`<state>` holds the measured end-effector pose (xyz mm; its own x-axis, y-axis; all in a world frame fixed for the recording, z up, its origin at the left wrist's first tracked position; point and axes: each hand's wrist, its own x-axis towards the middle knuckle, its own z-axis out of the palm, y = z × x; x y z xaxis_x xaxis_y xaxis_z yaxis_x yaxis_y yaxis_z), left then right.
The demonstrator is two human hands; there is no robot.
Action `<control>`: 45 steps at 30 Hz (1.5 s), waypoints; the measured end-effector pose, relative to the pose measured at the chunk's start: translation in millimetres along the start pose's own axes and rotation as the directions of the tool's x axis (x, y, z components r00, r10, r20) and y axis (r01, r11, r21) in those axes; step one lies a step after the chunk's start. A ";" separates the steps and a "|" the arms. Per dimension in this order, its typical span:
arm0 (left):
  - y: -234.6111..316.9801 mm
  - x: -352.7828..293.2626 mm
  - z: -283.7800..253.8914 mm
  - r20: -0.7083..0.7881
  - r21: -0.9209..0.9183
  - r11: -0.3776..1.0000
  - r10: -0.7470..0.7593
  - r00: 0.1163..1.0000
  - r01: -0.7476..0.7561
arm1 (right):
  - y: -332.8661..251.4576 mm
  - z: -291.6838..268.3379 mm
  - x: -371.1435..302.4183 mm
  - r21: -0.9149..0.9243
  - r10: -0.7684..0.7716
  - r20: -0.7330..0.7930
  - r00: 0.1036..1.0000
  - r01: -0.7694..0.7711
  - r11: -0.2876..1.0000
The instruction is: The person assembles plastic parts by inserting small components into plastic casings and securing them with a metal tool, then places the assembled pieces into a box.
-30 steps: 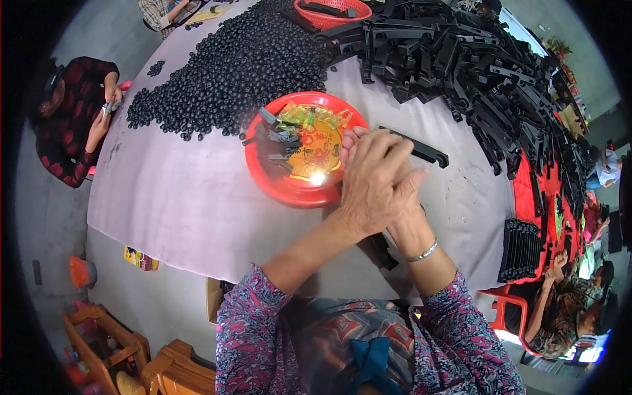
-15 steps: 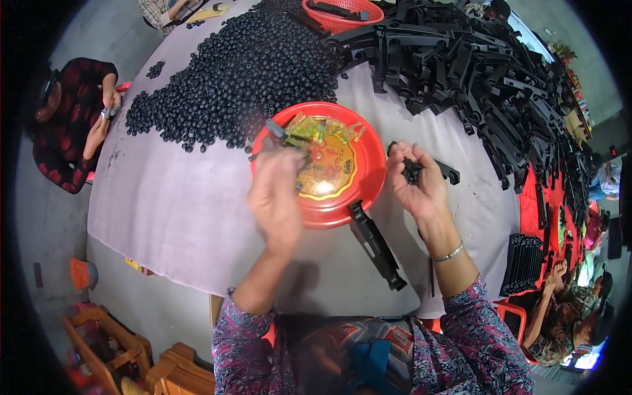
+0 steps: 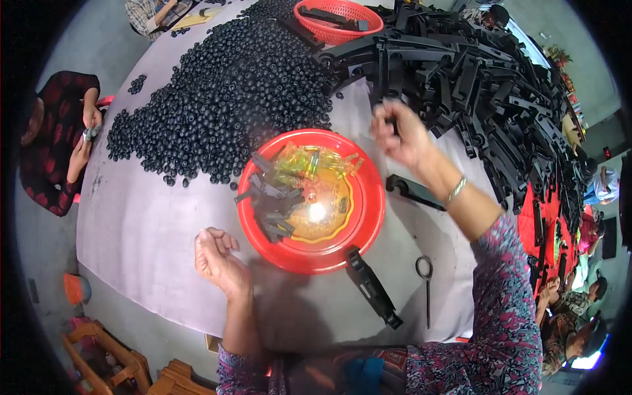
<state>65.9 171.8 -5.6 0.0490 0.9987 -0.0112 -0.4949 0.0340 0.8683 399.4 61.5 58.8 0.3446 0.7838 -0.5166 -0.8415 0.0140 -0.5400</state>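
Observation:
My left hand (image 3: 222,266) hovers over the cloth left of the red plate, fingers loosely bent and slightly apart, with nothing visible in them. Beyond the plate on the right, my right hand (image 3: 403,137) is raised near the pile of long black plastic parts (image 3: 454,79). Its fingers curl inward around something dark that I cannot make out. In the round red plate (image 3: 247,230) lie small dark grey pieces (image 3: 275,204) on the left and clear yellow-green pieces (image 3: 296,161) at the back. One long black part (image 3: 372,286) leans against the plate's near rim.
A heap of small black rings (image 3: 217,99) covers the far left. At the back stands a red basket (image 3: 339,29) with black parts. Another black part (image 3: 418,193) and a looped metal rod (image 3: 427,293) lie on the right. A person (image 3: 56,141) sits at the left edge.
My left hand has moved from above the plate to the left and nearer me. My right hand has gone farther away, its palm no longer facing up with small black bits showing.

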 end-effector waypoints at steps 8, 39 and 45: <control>-5.3 5.7 -25.0 0.034 0.080 0.996 -0.037 0.999 0.034 | -140.4 144.3 149.6 -0.749 -0.808 -0.134 0.573 0.475 0.461; -10.4 8.0 -9.1 0.041 0.003 0.989 -0.148 0.988 0.148 | -178.7 34.2 193.2 -0.968 -0.901 0.191 0.391 0.227 -0.107; -11.4 6.5 -5.4 0.021 0.057 0.988 -0.148 0.989 0.147 | -162.7 45.5 140.2 -0.906 -0.905 0.038 0.424 0.396 0.148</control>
<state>67.2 178.1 -18.3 0.1401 0.9816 -0.1294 -0.4320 0.1782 0.8841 565.7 197.4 104.5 0.8916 0.3437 0.2947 0.3893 -0.2498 -0.8866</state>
